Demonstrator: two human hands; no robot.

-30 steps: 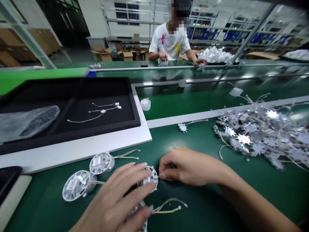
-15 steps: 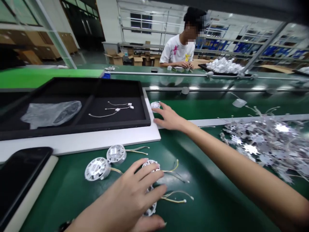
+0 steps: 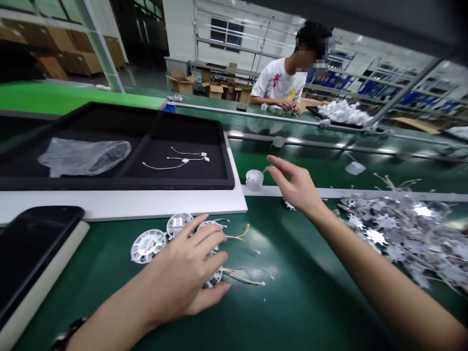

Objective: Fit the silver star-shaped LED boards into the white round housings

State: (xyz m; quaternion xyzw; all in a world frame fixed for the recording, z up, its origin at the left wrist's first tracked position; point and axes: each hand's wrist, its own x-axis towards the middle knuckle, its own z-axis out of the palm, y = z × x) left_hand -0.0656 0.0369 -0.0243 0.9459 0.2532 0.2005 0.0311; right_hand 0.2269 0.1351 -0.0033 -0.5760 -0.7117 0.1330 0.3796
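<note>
My left hand (image 3: pixel 195 265) lies with fingers spread over two round white plastic parts, a back one (image 3: pixel 210 225) and a front one (image 3: pixel 215 279), both partly hidden under it. Their thin wires (image 3: pixel 243 278) stick out to the right. Two similar round parts, one nearer (image 3: pixel 148 246) and one farther (image 3: pixel 179 224), sit just left of the fingers. My right hand (image 3: pixel 294 183) is at the edge of the green belt, its fingertips pinched at the short wire of a clear-walled round part (image 3: pixel 254 180). A small toothed piece (image 3: pixel 288 204) shows below that hand.
A black tray (image 3: pixel 228 183) holds a plastic bag (image 3: pixel 86 156) and several wired pieces (image 3: pixel 185 161). At left is a black phone-like slab (image 3: pixel 40 253). A heap of silvery toothed pieces (image 3: pixel 387 229) spreads at right. Across the belt sits a person (image 3: pixel 280 83) working.
My left hand has slid left with the two parts under it, closer to the other pair. My right hand has drawn back to the right, and the clear-walled part has come nearer along with it.
</note>
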